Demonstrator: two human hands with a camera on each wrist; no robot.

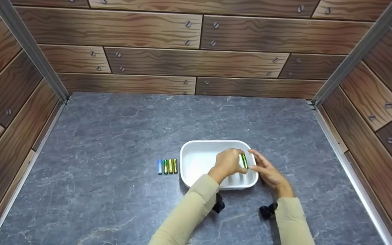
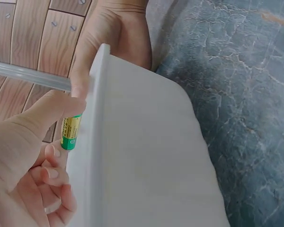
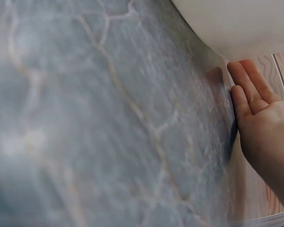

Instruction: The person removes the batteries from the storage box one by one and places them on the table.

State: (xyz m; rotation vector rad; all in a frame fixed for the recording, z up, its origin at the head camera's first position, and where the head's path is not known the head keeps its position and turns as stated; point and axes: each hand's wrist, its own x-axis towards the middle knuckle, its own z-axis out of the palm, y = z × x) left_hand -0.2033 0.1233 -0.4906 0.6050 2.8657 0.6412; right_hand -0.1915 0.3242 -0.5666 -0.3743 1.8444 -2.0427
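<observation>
A white rectangular container [image 1: 197, 163] with rounded corners stands on the grey surface. Between the thumb and fingers of my left hand [image 1: 229, 161] is a green-and-gold battery [image 1: 244, 161], held over the container's right part. The left wrist view shows this battery [image 2: 71, 132] close to the rim, its upper end covered by the thumb. My right hand [image 1: 271, 173] is at the container's right end, its thumb by the rim. In the right wrist view, the fingers [image 3: 248, 80] of that hand extend fairly straight against the container's outer side [image 3: 246, 28].
Left of the container, several batteries lie side by side in a row: a blue one [image 1: 160, 167], a green-and-gold one [image 1: 165, 167] and gold ones [image 1: 170, 166]. Wood-patterned walls [image 1: 148, 61] with metal corner posts [image 1: 32, 51] enclose the marble-patterned surface [image 1: 107, 143].
</observation>
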